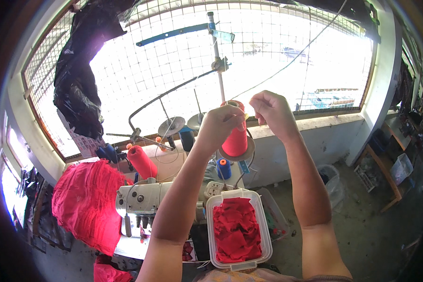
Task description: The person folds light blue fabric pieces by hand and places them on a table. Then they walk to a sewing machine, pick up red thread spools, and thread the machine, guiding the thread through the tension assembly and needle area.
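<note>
Both arms reach up in front of the window, to the top of a large red thread cone [235, 142] on a stand. My left hand [222, 126] is closed in a pinch, overlapping the cone's left side. Just right of the cone's top, my right hand [272, 112] is also pinched, fingertips pointing toward the left hand. Whatever lies between the fingers is too fine to make out. Below the arms stands a white sewing machine [143, 197]. A clear plastic box [267, 235] full of red fabric pieces [236, 230] sits to its right.
A big heap of red fabric [87, 199] lies left of the machine. Behind it are a smaller red thread cone [142, 161] and a blue spool [224, 168]. A metal thread-stand pole [217, 61] rises before the mesh window. A clear bag [331, 185] rests on the floor at right.
</note>
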A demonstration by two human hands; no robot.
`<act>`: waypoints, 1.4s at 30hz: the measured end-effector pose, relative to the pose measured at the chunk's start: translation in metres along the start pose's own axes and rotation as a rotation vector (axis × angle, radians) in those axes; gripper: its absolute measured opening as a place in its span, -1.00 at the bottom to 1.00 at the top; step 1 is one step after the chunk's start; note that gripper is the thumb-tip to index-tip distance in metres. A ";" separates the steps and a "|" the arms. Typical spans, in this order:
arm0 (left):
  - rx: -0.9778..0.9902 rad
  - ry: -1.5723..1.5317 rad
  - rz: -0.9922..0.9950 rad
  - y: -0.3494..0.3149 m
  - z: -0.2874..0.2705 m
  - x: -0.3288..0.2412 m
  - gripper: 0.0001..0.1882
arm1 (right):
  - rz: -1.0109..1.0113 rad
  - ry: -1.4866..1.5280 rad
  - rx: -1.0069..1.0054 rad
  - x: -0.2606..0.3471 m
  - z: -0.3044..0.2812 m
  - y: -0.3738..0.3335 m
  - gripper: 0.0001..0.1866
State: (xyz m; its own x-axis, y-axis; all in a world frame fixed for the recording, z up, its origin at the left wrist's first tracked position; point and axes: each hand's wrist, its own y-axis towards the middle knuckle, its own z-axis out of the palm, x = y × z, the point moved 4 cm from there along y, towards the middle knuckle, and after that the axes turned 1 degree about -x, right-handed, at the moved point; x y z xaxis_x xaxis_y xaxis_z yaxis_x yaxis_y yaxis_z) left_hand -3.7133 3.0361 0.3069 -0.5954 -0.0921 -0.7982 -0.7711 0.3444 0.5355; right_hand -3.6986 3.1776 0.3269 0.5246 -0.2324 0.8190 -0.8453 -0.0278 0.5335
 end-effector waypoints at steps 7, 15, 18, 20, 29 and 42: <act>-0.088 -0.249 -0.093 -0.001 -0.007 0.006 -0.90 | 0.042 0.194 0.045 -0.021 0.007 -0.007 -0.83; -0.101 -0.447 -0.100 0.001 -0.011 0.013 -0.91 | 0.082 0.263 0.120 -0.029 0.024 -0.015 -0.85; -0.071 -0.487 -0.116 -0.001 -0.013 0.015 -0.92 | 0.016 0.237 0.171 -0.033 0.022 -0.013 -0.83; -0.059 -0.495 -0.118 -0.001 -0.014 0.014 -0.92 | -0.063 0.054 -0.051 -0.029 0.016 -0.012 -0.79; -0.015 -0.428 -0.158 -0.006 -0.015 0.007 -0.85 | -0.239 -0.179 -0.091 0.003 0.021 -0.015 -0.75; -0.052 -0.168 -0.048 -0.006 -0.014 0.004 -0.87 | -0.119 -0.313 0.133 -0.008 0.014 -0.028 -0.77</act>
State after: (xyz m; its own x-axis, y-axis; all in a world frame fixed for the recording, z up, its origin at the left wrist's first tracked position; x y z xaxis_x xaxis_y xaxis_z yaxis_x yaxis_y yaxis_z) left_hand -3.7147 3.0205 0.3043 -0.5151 0.0518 -0.8556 -0.8107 0.2945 0.5060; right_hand -3.6808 3.1664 0.3025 0.5813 -0.5058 0.6374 -0.7967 -0.1945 0.5722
